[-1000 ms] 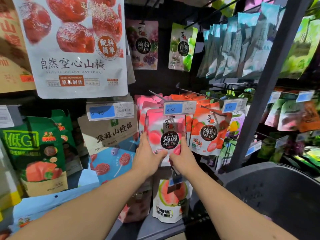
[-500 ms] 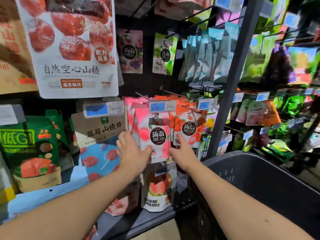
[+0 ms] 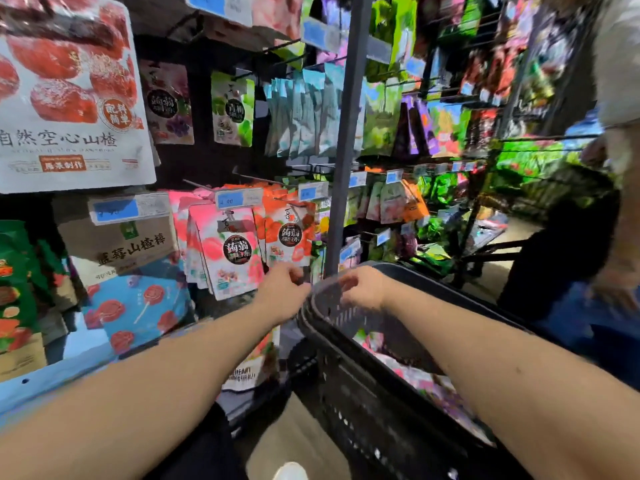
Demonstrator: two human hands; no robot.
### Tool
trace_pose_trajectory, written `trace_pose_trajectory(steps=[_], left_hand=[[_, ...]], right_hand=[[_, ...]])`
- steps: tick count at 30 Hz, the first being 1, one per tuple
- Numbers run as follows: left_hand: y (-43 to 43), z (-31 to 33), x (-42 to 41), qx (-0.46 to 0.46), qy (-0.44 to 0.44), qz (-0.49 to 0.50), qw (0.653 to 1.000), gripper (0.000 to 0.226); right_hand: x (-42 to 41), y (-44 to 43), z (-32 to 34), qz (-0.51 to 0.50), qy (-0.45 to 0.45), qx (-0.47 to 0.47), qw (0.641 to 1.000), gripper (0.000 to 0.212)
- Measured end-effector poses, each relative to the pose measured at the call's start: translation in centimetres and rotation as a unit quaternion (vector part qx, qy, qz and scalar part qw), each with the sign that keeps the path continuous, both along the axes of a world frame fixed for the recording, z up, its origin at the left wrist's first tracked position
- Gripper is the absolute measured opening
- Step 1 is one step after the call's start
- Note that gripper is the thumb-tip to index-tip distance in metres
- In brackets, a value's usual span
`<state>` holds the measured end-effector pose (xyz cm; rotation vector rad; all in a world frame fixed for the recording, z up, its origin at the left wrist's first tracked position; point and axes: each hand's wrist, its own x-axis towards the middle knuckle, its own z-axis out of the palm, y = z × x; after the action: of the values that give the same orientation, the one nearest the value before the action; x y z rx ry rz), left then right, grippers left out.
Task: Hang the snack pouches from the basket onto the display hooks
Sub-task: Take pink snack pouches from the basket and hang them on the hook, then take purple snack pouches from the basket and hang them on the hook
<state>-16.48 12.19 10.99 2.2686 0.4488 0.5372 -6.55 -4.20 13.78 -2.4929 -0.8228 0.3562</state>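
Nothing is held in either hand. The left hand (image 3: 282, 292) is seen with its fingers loosely curled and empty, just below the hanging pouches. The right hand (image 3: 360, 289) is likewise loosely curled and empty, and is placed over the near rim of the dark plastic basket (image 3: 363, 414); whether the rim is touched cannot be told through the blur. The two hands are set close together, with a small gap between them.

Pink snack pouches (image 3: 415, 375) are seen lying inside the basket, below the right forearm. A pink konjac jelly pouch (image 3: 235, 254) is hung at the front of its hook, directly under a blue-and-white price tag (image 3: 239, 199), apart from both hands; a row of orange pouches (image 3: 289, 237) is hung just to its right. These rows are bounded on the right by a grey upright post (image 3: 346, 133). A large white hawthorn bag (image 3: 69, 98) is hung at upper left, and another person's white sleeve (image 3: 620, 64) is seen at the right edge.
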Motion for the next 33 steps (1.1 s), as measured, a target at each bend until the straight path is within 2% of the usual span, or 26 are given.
trace_pose_trajectory(steps=[5,10,14,18,21,27,30,31,33], left_hand=[[-4.2,-2.3,4.4,0.047,0.063,-0.125,0.989,0.017],[-8.0,-4.7,10.3,0.149,0.166,-0.229,0.948,0.015],[-9.6,-7.2,14.1,0.167,0.212,-0.263,0.926,0.016],[-9.6,-9.7,17.2,0.164,0.269,-0.285,0.905,0.019],[-10.5,-10.8,19.0,0.17,0.304,-0.311,0.884,0.02],[-13.4,-13.4,21.9,0.206,0.397,-0.378,0.811,0.026],[-14.8,-15.7,23.7,0.235,0.441,-0.391,0.773,0.055],[-15.3,-16.7,24.3,0.247,0.448,-0.396,0.763,0.058],[-16.4,-18.4,25.3,0.26,0.458,-0.409,0.745,0.05]], right_hand=[[2.2,-6.0,-0.9,-0.043,-0.023,-0.04,0.998,0.046],[5.4,-10.8,-5.3,-0.084,0.004,-0.059,0.995,0.043],[7.7,-13.4,-9.1,-0.113,0.041,-0.058,0.991,0.042],[9.2,-14.6,-12.5,-0.112,0.062,-0.089,0.988,0.033],[9.8,-15.1,-15.0,-0.113,0.079,-0.12,0.983,0.036],[11.0,-16.7,-18.3,-0.148,0.119,-0.194,0.962,0.043],[11.5,-17.3,-19.8,-0.139,0.133,-0.271,0.943,0.046],[11.5,-17.3,-20.2,-0.135,0.14,-0.298,0.935,0.044],[11.8,-17.6,-22.1,-0.129,0.149,-0.335,0.921,0.041]])
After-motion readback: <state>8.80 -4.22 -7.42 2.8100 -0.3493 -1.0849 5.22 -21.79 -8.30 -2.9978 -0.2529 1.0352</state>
